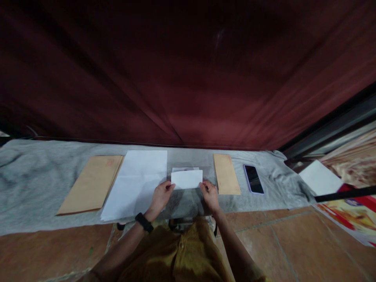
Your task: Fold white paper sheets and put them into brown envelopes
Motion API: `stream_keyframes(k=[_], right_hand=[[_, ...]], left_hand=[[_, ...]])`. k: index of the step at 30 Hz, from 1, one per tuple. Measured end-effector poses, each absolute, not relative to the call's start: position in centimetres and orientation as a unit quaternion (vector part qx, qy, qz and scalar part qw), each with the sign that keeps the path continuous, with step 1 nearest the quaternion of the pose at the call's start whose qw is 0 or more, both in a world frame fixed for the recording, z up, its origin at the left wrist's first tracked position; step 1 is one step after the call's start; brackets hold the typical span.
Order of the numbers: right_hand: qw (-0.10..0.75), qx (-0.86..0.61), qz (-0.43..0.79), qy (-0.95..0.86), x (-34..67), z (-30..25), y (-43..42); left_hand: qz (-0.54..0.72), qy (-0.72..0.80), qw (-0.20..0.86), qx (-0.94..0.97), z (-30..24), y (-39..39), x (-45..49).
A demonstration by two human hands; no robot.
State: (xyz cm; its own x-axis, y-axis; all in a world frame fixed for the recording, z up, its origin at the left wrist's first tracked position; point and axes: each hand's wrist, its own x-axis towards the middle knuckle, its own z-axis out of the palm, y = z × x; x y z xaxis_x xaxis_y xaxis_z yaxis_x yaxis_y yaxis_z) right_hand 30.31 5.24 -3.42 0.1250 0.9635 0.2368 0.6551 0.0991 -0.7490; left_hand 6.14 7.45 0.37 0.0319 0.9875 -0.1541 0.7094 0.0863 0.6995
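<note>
A folded white sheet (187,179) sits between the two hands, over the middle of a grey cloth (35,184) spread on the tiled floor (279,243). It is plain and unmarked on the side that shows, a flat oblong with crisp edges. Its long axis runs left to right, level, and its short ends point at the hands. The left hand (160,196) pinches the lower left corner with fingers curled shut on it; the right hand (210,194) grips the lower right corner the same way. A black watch (143,222) is on the left wrist.

Just behind the sheet a second white edge (185,169) shows — whether it is part of the same paper I cannot tell. To the left lie a stack of white paper (138,182) and a brown envelope (92,184). To the right lie a narrower brown envelope (226,173) and, beyond it, a phone (253,179) with a dark screen. A dark red curtain (188,70) hangs behind.
</note>
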Motion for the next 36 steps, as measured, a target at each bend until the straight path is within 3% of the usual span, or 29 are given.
stream_keyframes(k=[19, 31, 36], right_hand=[[0.291, -0.742, 0.084, -0.599, 28.0, -3.9, 6.8], [0.258, -0.758, 0.112, -0.588, 27.8, -3.2, 7.2], [0.252, -0.759, 0.106, -0.590, 27.7, -3.1, 7.3]], left_hand=[[0.092, 0.745, 0.242, 0.614, 1.8, 9.5, 7.9], [0.054, 0.750, 0.172, 0.636, 1.0, 9.2, 8.5], [0.063, 0.751, 0.189, 0.630, 1.2, 9.4, 8.3]])
